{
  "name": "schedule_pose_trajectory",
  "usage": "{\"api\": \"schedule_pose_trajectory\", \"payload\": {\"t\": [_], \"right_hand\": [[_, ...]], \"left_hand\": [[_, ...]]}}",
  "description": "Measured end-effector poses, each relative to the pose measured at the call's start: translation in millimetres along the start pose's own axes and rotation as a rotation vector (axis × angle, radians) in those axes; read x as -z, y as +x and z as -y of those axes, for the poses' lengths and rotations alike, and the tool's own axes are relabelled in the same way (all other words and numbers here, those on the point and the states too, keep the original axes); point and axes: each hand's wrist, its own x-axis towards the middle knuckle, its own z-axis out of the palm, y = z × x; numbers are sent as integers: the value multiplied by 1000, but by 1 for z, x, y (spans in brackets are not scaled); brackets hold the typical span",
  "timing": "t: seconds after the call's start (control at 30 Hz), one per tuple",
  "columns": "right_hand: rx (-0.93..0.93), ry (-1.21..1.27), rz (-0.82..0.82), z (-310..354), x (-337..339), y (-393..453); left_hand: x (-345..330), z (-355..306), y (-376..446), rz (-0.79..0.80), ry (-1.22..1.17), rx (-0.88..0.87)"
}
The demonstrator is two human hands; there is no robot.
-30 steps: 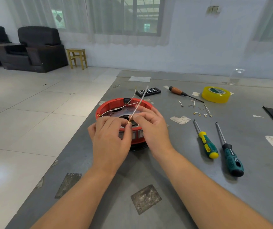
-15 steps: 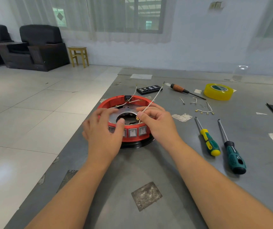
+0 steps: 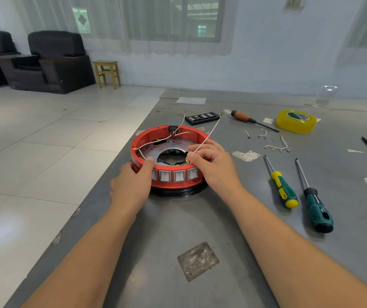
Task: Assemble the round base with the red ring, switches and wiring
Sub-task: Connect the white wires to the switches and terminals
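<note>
Right hand (image 3: pixel 217 165) pinches a wire (image 3: pixel 207 135), terminal down just inside the ring (image 3: pixel 147 138) (long axis slanting up-right); left hand (image 3: pixel 132 183) grips the ring's near-left rim.

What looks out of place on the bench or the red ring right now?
Nothing is damaged or spilled. Loose white wires stick up unconnected inside the red ring, one pinched by the right hand; spare leads lie scattered beside the screwdrivers.

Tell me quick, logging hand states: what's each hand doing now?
Left hand: grips the red ring at its near-left rim.
Right hand: pinches a white wire near its terminal.
</note>
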Motion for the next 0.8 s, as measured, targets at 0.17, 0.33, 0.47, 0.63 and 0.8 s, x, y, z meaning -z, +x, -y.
{"api": "schedule_pose_trajectory", "payload": {"t": [0.17, 0.33, 0.47, 0.63, 0.8], "right_hand": [[20, -2, -30, -1, 2, -2], [74, -24, -67, 1, 4, -2], [147, -56, -80, 3, 4, -4], [252, -110, -157, 4, 8, -4], [269, -140, -155, 4, 9, -5]], "left_hand": [[2, -1, -2, 23, -364, -64], [1, -1, 1, 41, -568, -96], [3, 0, 2, 115, -711, -60], [1, 0, 0, 241, -884, -60], [-3, -1, -4, 250, -910, -165]]}}
